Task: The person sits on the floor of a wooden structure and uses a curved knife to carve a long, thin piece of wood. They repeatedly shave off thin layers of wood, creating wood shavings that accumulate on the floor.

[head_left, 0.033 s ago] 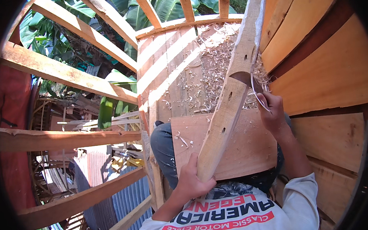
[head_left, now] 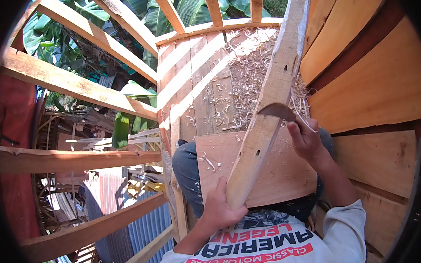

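A long, squared wooden beam (head_left: 283, 63) slants up from my lap toward the far right, with a few dark slots cut in it. My left hand (head_left: 219, 209) is closed around its near end. My right hand (head_left: 307, 137) grips a knife with a dark, curved blade (head_left: 276, 110), its handle mostly hidden in the fingers. The blade lies across the beam at about mid-length. A thin, pale wood shaving (head_left: 303, 122) curls beside my right hand. Under the beam a flat wooden board (head_left: 279, 175) rests across my legs.
Curly wood shavings (head_left: 250, 81) litter the plank floor (head_left: 184, 75) ahead. Wooden railing bars (head_left: 75, 94) run along the left and far sides, with leaves and metal roofing (head_left: 151, 234) beyond. A plank wall (head_left: 370, 85) stands close on my right.
My right hand and the knife have moved down along the beam, toward me. My left hand stays on the near end, and the beam has barely shifted.
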`<state>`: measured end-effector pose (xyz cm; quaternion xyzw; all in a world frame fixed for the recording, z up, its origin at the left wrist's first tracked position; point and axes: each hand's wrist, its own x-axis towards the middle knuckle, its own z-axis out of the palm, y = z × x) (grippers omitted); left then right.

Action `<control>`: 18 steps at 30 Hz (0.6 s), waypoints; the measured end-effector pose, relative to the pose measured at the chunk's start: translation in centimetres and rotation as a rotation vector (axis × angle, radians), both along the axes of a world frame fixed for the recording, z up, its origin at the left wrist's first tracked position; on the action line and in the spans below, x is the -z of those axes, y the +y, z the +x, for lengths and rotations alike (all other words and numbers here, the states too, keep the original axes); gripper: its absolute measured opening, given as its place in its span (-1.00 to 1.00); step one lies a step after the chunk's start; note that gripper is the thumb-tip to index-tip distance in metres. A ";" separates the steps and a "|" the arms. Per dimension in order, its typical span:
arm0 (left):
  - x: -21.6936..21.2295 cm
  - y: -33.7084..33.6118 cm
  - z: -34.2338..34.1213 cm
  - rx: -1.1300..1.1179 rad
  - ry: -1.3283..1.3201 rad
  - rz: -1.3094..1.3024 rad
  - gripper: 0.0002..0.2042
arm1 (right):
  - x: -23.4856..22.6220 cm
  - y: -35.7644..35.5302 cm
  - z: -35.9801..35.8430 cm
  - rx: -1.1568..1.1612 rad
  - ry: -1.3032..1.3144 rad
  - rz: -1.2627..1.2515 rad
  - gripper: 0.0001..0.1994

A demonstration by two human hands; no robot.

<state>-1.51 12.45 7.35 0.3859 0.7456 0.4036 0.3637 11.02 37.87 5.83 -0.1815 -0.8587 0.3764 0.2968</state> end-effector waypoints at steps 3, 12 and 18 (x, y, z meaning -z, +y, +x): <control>-0.1 -0.4 0.1 -0.006 -0.011 0.000 -0.47 | -0.1 0.3 -0.6 0.059 -0.018 -0.020 -0.67; -0.3 -1.6 -0.5 -0.030 -0.012 0.006 -0.46 | 0.1 -1.6 -1.6 0.035 0.037 -0.072 -0.63; -0.5 -0.8 -0.5 -0.033 -0.036 0.036 -0.46 | 0.3 -0.1 -1.2 0.029 -0.034 -0.014 -0.65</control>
